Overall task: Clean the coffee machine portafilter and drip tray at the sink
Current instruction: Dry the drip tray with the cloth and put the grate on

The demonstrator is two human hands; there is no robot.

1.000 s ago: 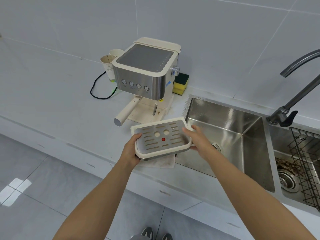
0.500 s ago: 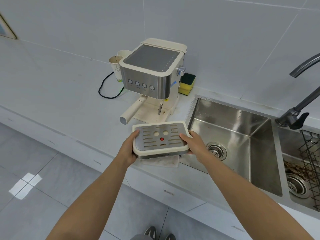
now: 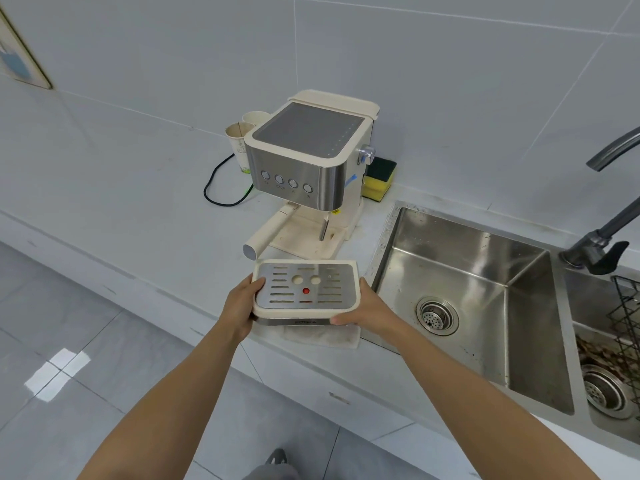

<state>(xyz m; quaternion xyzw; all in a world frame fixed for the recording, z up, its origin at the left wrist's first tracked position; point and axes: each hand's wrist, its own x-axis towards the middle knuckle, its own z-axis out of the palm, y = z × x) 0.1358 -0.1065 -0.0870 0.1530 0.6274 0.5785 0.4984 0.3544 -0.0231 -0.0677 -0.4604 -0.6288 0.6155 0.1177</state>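
The cream drip tray [image 3: 304,291] with its slotted steel grate and red float is level in front of the coffee machine [image 3: 308,161], just above a stained cloth. My left hand [image 3: 242,303] grips its left edge with the thumb on top. My right hand [image 3: 363,308] grips its right front corner. The portafilter [image 3: 270,232], cream-handled, is still locked under the machine's brew head, handle pointing front-left. The steel sink [image 3: 467,292] lies to the right of the tray.
A yellow-green sponge [image 3: 379,180] sits behind the machine by the wall. Two paper cups [image 3: 239,140] and a black cable [image 3: 221,192] are at its left. A dark faucet [image 3: 602,244] stands between the two basins; a wire rack [image 3: 627,323] sits over the right one.
The tray has gone from tilted over the sink's edge to level and lower, back left in front of the machine. Both hands kept their hold.
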